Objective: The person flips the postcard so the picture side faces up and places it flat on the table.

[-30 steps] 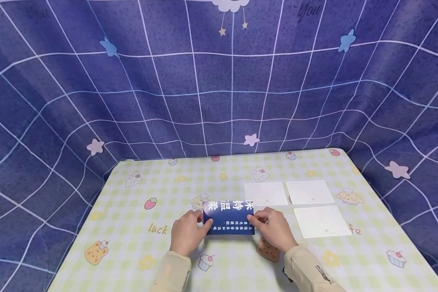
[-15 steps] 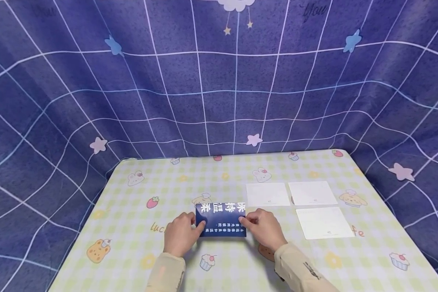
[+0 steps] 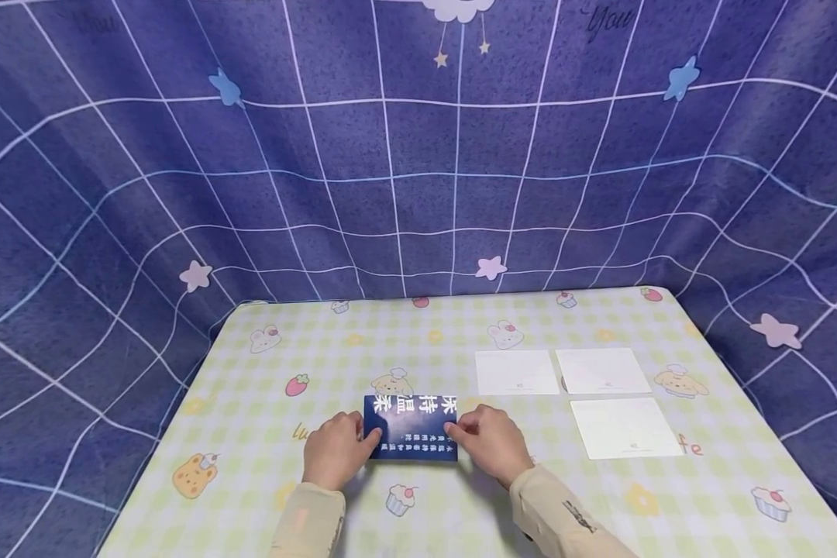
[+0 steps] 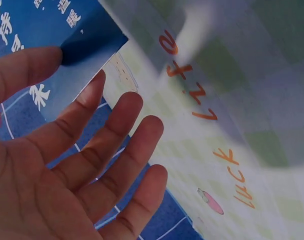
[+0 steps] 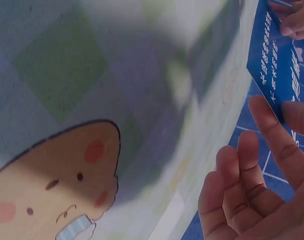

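A dark blue postcard (image 3: 411, 428) with white Chinese characters is held up between both hands, above the table and tilted toward the head camera. My left hand (image 3: 336, 451) pinches its left edge; in the left wrist view the thumb (image 4: 29, 70) lies on the printed face and the index finger is behind. My right hand (image 3: 491, 443) pinches the right edge the same way, thumb in front. The other fingers of the right hand (image 5: 262, 185) extend loosely behind the card. From the head view, the characters appear upside down or mirrored.
Three white cards lie flat on the table at the right: one nearest the middle (image 3: 517, 373), one beside it (image 3: 603, 371) and one in front (image 3: 626, 429). A checked cloth (image 3: 244, 403) covers the table. A blue grid-patterned curtain (image 3: 418, 201) hangs behind and at the sides.
Both hands have moved left and slightly toward the body, carrying the blue postcard with them. The view has shifted a little; the white cards lie in the same places on the table.
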Tool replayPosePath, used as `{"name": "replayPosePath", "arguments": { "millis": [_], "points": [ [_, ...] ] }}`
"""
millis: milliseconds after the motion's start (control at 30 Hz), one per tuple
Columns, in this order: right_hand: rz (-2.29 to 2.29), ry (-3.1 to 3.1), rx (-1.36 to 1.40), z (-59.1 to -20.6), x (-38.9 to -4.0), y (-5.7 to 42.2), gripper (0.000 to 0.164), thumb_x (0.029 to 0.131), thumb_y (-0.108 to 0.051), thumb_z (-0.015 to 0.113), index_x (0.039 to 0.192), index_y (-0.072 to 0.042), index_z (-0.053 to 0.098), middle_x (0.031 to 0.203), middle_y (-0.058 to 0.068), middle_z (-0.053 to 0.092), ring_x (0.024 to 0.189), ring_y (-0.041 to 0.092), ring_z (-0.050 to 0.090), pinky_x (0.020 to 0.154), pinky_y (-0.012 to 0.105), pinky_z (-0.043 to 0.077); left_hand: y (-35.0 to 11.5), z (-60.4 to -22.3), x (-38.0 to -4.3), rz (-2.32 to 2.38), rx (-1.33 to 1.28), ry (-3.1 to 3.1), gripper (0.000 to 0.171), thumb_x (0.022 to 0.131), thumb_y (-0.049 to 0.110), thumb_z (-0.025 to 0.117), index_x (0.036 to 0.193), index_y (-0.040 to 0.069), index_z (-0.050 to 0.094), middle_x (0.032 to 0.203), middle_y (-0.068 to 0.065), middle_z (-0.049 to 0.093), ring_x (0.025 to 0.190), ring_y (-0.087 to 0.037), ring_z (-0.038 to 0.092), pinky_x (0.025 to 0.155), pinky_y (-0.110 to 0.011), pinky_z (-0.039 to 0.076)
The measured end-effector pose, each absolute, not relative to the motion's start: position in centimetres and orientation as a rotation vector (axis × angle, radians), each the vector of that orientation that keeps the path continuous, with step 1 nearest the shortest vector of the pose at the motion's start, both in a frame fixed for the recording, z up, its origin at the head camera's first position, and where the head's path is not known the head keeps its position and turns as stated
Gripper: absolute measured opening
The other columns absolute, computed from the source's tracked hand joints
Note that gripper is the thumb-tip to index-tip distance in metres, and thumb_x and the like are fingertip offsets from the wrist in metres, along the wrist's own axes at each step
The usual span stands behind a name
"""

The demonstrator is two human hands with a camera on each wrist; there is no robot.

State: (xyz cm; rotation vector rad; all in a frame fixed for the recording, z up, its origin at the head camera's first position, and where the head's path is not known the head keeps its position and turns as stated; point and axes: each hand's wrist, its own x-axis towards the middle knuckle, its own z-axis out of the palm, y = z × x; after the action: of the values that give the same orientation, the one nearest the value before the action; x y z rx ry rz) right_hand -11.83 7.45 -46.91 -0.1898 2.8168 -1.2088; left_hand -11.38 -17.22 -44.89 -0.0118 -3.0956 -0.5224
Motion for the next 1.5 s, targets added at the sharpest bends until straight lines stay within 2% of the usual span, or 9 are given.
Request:
{"name": "replayPosePath", "arguments": {
  "millis": [267,767,1033,1367,1500],
  "points": [
    [-1.173,2.84,-0.275,-46.9,-11.6,7.2,0.025,0.092,-0.034,0.073,0.07,-0.021,0.073,0.073,-0.006,0.054,0.066,0.012,0.047,0.06,0.031,0.038,-17.6,-44.8,-11.3,-0.503,-0.028,-3.125,0.04,0.089,0.034,0.075,0.066,0.013,0.05,0.063,-0.001,0.047,0.058,-0.018,0.045,0.054,-0.035,0.036],
    [-1.083,2.85,-0.336,-47.3,-11.5,6.0,0.035,0.091,-0.034,0.075,0.061,-0.018,0.067,0.069,-0.007,0.052,0.069,0.012,0.046,0.063,0.032,0.039,-18.2,-44.9,-11.1,-0.405,0.025,-3.166,0.038,0.088,0.034,0.076,0.068,0.009,0.057,0.067,-0.004,0.055,0.061,-0.022,0.053,0.06,-0.043,0.047],
    [-1.064,2.853,-0.316,-47.4,-11.6,5.0,0.037,0.09,-0.036,0.075,0.059,-0.018,0.064,0.071,-0.006,0.052,0.072,0.013,0.048,0.066,0.034,0.041,-18.5,-45.0,-11.2,-0.34,0.092,-3.171,0.037,0.087,0.034,0.077,0.078,0.0,0.067,0.076,-0.013,0.066,0.068,-0.03,0.064,0.065,-0.048,0.053],
    [-1.059,2.85,-0.299,-47.5,-11.4,3.8,0.036,0.089,-0.034,0.076,0.059,-0.018,0.065,0.072,-0.005,0.053,0.071,0.014,0.049,0.064,0.034,0.041,-19.0,-44.9,-11.3,-0.332,0.225,-3.258,0.037,0.089,0.033,0.075,0.085,-0.003,0.068,0.08,-0.014,0.066,0.071,-0.029,0.063,0.073,-0.053,0.053],
    [-1.02,2.891,-0.32,-47.9,-11.4,3.4,0.037,0.089,-0.034,0.076,0.057,-0.02,0.064,0.072,-0.005,0.052,0.073,0.014,0.049,0.064,0.033,0.042,-18.8,-45.0,-11.3,-0.308,0.287,-3.283,0.038,0.09,0.032,0.075,0.093,-0.006,0.069,0.085,-0.016,0.068,0.076,-0.031,0.065,0.079,-0.055,0.051]
  ]
}}
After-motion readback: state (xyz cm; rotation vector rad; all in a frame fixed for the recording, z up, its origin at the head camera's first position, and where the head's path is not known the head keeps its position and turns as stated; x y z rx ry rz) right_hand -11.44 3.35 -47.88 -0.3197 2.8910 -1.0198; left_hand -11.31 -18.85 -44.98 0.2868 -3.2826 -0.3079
